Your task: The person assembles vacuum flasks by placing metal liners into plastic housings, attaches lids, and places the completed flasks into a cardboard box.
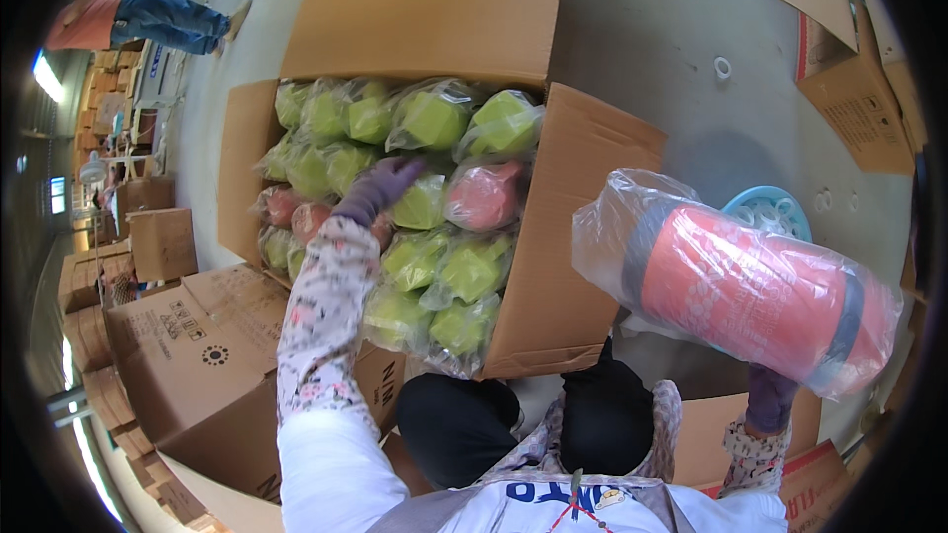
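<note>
An open cardboard carton [422,22] stands before me, packed with rows of green items [431,120] in clear plastic bags. A few bagged coral-pink ones [485,195] sit among them. My left hand [381,186], in a purple glove, reaches over the middle rows with its fingers stretched out. It is slightly blurred, and I see nothing held in it. On the right, my gloved right hand [772,394] holds up a large coral-pink cylindrical container [744,285] with dark grey bands, in a clear plastic bag. The container hides most of that hand's fingers.
Behind the container, a light-blue basin [770,196] holds several translucent rings. One white ring [722,68] lies on the grey floor. Other cartons stand at left [200,333] and at upper right [859,104]. A person in blue jeans [167,21] is at upper left.
</note>
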Tool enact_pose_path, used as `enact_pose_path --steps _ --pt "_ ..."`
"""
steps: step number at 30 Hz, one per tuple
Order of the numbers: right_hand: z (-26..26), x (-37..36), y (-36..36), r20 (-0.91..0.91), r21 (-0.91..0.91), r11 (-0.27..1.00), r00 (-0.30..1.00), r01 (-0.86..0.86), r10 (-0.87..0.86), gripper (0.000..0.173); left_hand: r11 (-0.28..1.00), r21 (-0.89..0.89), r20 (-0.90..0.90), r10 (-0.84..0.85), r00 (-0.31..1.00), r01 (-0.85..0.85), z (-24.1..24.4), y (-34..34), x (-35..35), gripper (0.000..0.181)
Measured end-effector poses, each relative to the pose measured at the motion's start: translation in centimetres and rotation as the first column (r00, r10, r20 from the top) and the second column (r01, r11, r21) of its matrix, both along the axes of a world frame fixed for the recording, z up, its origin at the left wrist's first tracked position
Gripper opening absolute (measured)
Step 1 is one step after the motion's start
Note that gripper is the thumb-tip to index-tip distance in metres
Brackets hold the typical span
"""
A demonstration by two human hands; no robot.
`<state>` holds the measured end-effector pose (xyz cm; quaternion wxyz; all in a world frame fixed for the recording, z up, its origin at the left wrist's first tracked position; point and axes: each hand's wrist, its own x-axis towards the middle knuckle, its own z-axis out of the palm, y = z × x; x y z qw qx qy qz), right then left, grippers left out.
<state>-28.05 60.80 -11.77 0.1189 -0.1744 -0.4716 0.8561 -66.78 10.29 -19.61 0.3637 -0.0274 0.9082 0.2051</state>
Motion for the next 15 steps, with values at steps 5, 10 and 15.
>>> enact_pose_path --steps 5,10,15 --pt "-1.2 1.6 1.9 0.043 -0.070 0.998 0.999 0.003 0.000 0.057 0.966 0.037 -0.038 -0.256 0.966 0.257 -4.4 -6.4 -0.5 0.046" --pt "-1.7 2.3 1.3 0.060 0.179 0.983 0.997 0.038 -0.050 0.056 0.454 -0.581 0.192 -0.731 0.655 0.676 -2.7 -0.5 -2.0 0.055" --pt "-2.8 2.9 2.2 0.057 0.267 0.963 0.998 0.020 -0.036 0.053 0.645 -0.528 -0.135 -0.706 0.695 0.552 -5.3 -3.5 -2.1 0.053"
